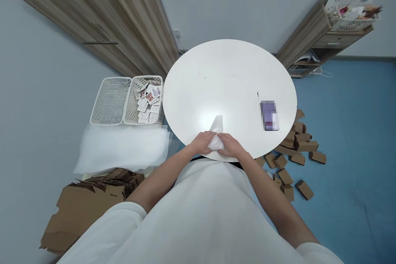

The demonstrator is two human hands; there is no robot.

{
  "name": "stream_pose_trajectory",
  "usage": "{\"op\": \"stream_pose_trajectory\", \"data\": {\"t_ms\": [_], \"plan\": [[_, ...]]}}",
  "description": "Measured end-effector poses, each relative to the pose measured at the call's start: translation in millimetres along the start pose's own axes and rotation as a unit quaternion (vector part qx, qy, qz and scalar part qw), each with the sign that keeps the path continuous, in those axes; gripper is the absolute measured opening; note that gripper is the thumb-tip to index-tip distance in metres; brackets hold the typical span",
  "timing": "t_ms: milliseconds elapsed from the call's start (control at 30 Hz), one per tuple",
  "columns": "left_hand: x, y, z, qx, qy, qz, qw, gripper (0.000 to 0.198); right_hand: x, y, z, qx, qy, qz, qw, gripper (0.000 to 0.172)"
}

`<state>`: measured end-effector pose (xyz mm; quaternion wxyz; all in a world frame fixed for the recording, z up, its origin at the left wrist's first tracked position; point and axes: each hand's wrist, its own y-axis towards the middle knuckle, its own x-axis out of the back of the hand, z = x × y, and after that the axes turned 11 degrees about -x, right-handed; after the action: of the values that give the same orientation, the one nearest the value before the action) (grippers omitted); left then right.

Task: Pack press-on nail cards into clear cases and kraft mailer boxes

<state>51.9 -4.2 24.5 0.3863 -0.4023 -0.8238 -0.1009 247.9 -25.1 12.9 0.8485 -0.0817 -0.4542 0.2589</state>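
Observation:
Close to the near edge of the round white table [229, 78], a white translucent wrapping sheet [217, 124] is bunched into a narrow folded shape, its pointed end facing away from me. My left hand [202, 142] grips its left side and my right hand [229, 144] grips its right side, the fingertips almost meeting over it. Whether anything lies inside the wrapping is hidden. A purple item [269, 114], blurred out, lies apart from my hands on the right of the table.
Left of the table stand a basket of clear plastic pieces [111, 101] and a basket of printed cards [148, 101]. Below them lie translucent sheets [122, 148] and flat cardboard [77, 210]. Small brown boxes [305, 189] are scattered on the blue floor at right.

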Motion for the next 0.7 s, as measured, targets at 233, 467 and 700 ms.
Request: {"op": "stream_pose_trajectory", "data": {"t_ms": [233,467,700], "plan": [[-5.1,-9,3,0.015,-0.037,-0.067,0.997,0.041,10,-10,12,-0.014,-0.043,-0.025,0.999,0.044],[-0.7,9,12,0.089,-0.111,-0.091,0.986,0.013,15,11,9,-0.073,0.057,-0.043,0.995,0.034],[-14.2,17,16,0.226,-0.163,-0.205,0.938,0.020,7,35,-2,-0.261,0.151,-0.091,0.949,0.041]]}}
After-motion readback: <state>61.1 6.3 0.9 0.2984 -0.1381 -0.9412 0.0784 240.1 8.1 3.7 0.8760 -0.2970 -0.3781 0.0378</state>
